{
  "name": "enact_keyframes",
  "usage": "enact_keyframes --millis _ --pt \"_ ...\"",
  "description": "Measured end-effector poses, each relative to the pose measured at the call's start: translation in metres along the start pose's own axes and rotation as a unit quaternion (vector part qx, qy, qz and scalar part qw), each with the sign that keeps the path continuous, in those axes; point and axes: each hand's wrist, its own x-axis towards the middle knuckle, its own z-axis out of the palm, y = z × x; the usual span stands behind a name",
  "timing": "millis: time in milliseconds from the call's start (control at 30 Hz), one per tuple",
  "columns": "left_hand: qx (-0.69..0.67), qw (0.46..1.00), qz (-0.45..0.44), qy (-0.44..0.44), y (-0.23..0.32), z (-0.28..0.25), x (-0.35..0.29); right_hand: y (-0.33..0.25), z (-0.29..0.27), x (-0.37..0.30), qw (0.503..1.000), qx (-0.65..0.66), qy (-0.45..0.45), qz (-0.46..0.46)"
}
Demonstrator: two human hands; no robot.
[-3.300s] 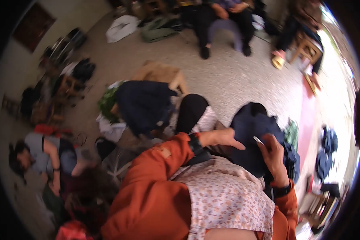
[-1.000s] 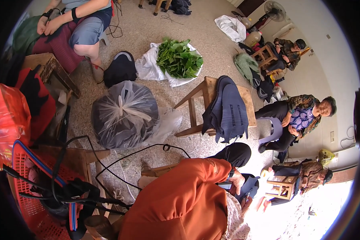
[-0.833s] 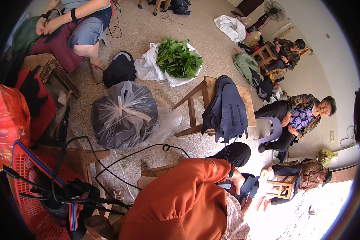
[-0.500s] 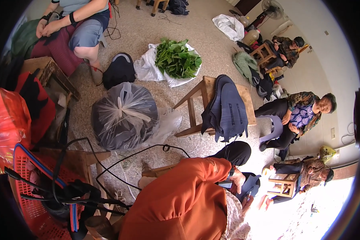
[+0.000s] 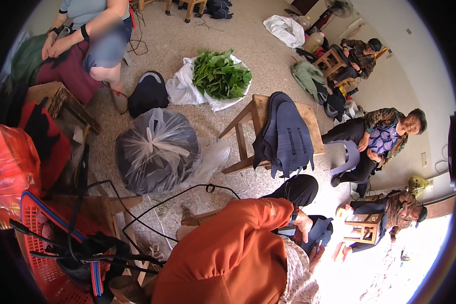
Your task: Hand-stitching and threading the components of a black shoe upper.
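Note:
An orange sleeve reaches from the lower edge to my left hand (image 5: 303,224), which is bent over a dark navy fabric piece (image 5: 320,230) and grips its near side. A band circles that wrist. Close below it, at the same piece, is my right hand (image 5: 316,255), partly lost in glare beside a pale patterned cloth (image 5: 300,276). Its fingers are bent together; a small pale sliver shows there, too small to name. Just beyond my dark-trousered knee (image 5: 295,190), a stack of navy fabric pieces (image 5: 286,134), rounded at one end, lies on a wooden stool (image 5: 313,124).
A tied clear bag (image 5: 158,151) of dark contents stands left of the stool. Behind it are leafy greens (image 5: 221,74) on a white sack. A red basket (image 5: 33,243) and looping black cables (image 5: 152,203) lie at left. Several people sit around the room.
The view has turned slightly, shifting the surroundings a little. Both hands stay at the navy fabric piece, whose outer edge sits slightly farther right.

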Motion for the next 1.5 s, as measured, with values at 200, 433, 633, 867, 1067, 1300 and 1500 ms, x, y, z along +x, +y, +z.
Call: enact_keyframes --millis 200,433,633,867,1067,1300,1500 --pt "-0.005 1.000 -0.009 -0.010 -0.009 -0.004 0.010 0.001 0.004 0.000 1.000 0.017 0.004 0.021" --pt "0.013 1.000 -0.024 0.002 0.001 0.001 -0.005 -0.009 -0.001 -0.001 0.999 0.026 0.001 0.028" --pt "0.073 0.994 0.031 0.072 0.029 0.016 -0.030 -0.003 -0.005 -0.022 0.993 0.077 0.028 0.080" --pt "0.013 0.982 -0.001 0.186 0.045 0.002 -0.038 -0.027 -0.018 -0.028 0.949 0.137 0.199 0.201" --pt "0.430 0.805 0.144 0.383 0.073 -0.006 -0.008 0.005 -0.016 -0.071 0.812 0.442 0.142 0.353" --pt "0.578 0.770 0.257 0.087 0.158 0.039 0.044 0.006 -0.030 -0.074 0.715 0.582 0.181 0.343" --pt "0.653 0.713 0.251 -0.041 0.158 0.043 0.093 0.045 -0.061 -0.037 0.807 0.535 0.152 0.199"
